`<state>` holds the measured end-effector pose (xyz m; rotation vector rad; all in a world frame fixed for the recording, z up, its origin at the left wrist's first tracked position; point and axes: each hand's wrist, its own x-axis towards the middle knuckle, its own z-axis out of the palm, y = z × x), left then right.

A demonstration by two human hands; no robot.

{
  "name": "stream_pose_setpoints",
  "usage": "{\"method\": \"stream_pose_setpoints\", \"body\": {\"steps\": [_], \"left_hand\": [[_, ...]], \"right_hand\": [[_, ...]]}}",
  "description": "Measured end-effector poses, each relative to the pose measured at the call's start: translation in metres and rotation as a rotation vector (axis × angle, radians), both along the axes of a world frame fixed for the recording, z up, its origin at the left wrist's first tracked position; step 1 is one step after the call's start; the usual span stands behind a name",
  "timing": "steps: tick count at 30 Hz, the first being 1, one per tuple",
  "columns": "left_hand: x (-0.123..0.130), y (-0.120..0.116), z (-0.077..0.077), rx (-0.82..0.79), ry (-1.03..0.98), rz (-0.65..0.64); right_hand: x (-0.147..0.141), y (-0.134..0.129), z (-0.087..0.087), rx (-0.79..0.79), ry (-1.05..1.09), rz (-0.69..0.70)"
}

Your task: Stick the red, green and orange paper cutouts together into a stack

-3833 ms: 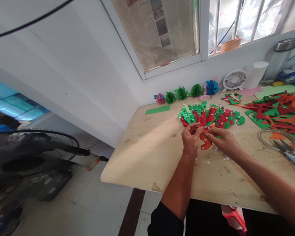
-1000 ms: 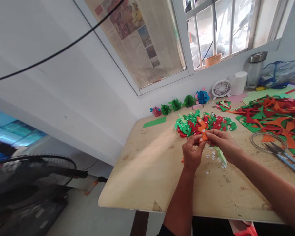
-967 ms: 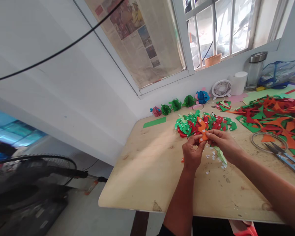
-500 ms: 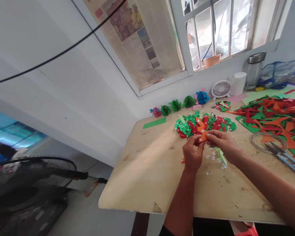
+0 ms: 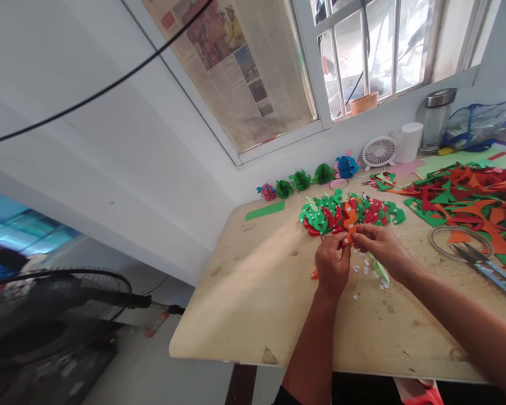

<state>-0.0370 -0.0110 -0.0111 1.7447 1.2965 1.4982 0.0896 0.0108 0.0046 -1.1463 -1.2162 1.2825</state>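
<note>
Between my two hands is an orange paper cutout (image 5: 349, 217) bearing small white squares. My left hand (image 5: 333, 263) is closed on its lower end with thumb and fingers. The fingertips of my right hand (image 5: 375, 243) pinch the same cutout from the right side. Just behind it lies a heap of green and red paper cutouts (image 5: 322, 216), many with white squares on them. Small white paper bits (image 5: 366, 270) and a pale green paper strip (image 5: 379, 270) lie on the table below my right hand. A small orange scrap (image 5: 314, 274) shows left of my left hand.
Scissors (image 5: 484, 264) and a clear ring (image 5: 438, 242) lie at the right, beside a big pile of paper scraps (image 5: 480, 197). Honeycomb paper figures (image 5: 300, 180), a small white fan (image 5: 379, 152) and a glass jar (image 5: 436, 124) line the wall. A green paper strip (image 5: 265, 211) lies at the back left.
The orange cutout has tilted and shifted slightly to the right. My left hand has turned a little, and its fingers are curled closer around the cutout's lower end.
</note>
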Motion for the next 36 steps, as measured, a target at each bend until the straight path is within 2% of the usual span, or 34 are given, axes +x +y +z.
{"method": "stream_pose_setpoints", "body": {"steps": [9,15,26,36], "left_hand": [[0.002,0.0,0.001,-0.087,-0.051,-0.015],[0.002,-0.001,0.0,-0.129,-0.121,-0.089],[0.003,0.008,-0.009,-0.205,-0.476,-0.077],[0.002,0.007,-0.005,-0.211,-0.462,-0.086]], "right_hand": [[-0.001,-0.001,0.004,-0.034,0.086,-0.025],[0.0,-0.002,0.004,-0.026,0.124,-0.023],[-0.002,-0.002,0.002,0.035,-0.039,-0.016],[-0.001,-0.002,0.002,0.052,-0.078,-0.006]]}}
